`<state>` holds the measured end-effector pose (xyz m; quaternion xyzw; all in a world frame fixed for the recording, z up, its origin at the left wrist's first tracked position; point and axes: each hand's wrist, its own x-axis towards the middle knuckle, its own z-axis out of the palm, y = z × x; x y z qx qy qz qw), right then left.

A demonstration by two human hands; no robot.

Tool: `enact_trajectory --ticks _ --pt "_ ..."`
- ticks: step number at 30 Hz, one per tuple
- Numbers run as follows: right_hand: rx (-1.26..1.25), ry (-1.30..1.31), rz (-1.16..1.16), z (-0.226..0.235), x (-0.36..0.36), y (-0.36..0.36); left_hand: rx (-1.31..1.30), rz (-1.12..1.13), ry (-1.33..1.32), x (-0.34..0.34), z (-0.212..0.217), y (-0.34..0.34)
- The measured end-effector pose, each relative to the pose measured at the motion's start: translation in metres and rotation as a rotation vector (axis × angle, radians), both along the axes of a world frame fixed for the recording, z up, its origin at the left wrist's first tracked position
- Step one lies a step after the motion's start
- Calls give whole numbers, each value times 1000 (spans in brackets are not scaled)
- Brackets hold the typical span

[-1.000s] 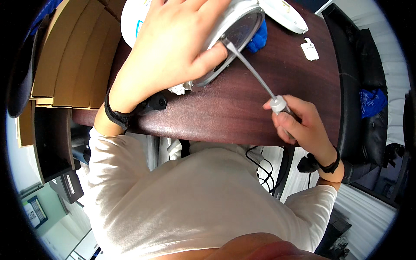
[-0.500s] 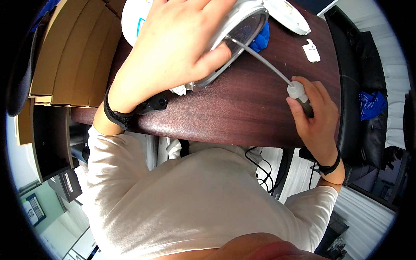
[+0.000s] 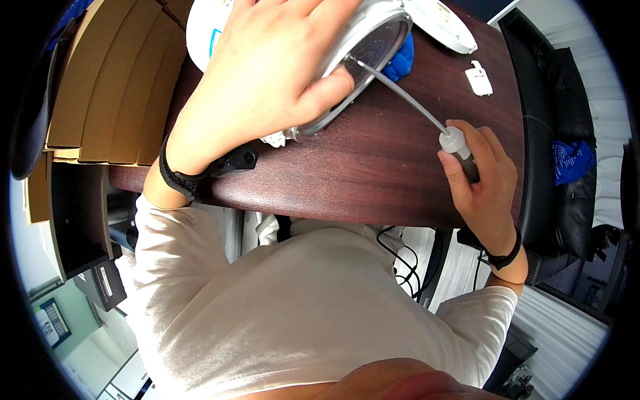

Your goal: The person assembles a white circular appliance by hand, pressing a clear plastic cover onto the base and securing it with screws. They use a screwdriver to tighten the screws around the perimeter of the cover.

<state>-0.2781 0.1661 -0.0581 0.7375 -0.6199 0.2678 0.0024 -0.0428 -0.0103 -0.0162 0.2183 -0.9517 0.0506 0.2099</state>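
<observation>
My left hand (image 3: 270, 77) is wrapped over a round white-and-grey device (image 3: 387, 37) at the far edge of the view, its thumb pressed on the near rim. The device stands tilted, with a dark round face showing. My right hand (image 3: 490, 183) grips a screwdriver (image 3: 413, 103) by its grey handle. The long metal shaft runs up and left to the device's rim beside my left thumb; the exact seat of the tip is too small to make out.
A white curved shell (image 3: 443, 27) and a small white piece (image 3: 479, 79) lie at the far right of the brown table (image 3: 347, 180). Blue material (image 3: 401, 61) sits behind the device. Cardboard boxes (image 3: 110, 80) stand left; a black sofa (image 3: 540, 153) is right.
My right hand and the screwdriver handle have shifted very slightly left. The left hand and the device stay nearly in place.
</observation>
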Motion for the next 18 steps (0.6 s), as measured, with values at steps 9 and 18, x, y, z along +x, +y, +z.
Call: enact_trajectory --ticks 9,18 --pt "-3 5 -11 -5 0 -1 12 7 -14 0 1 1" --pt "26 21 -30 -1 1 2 2 -2 -12 1 -1 1"
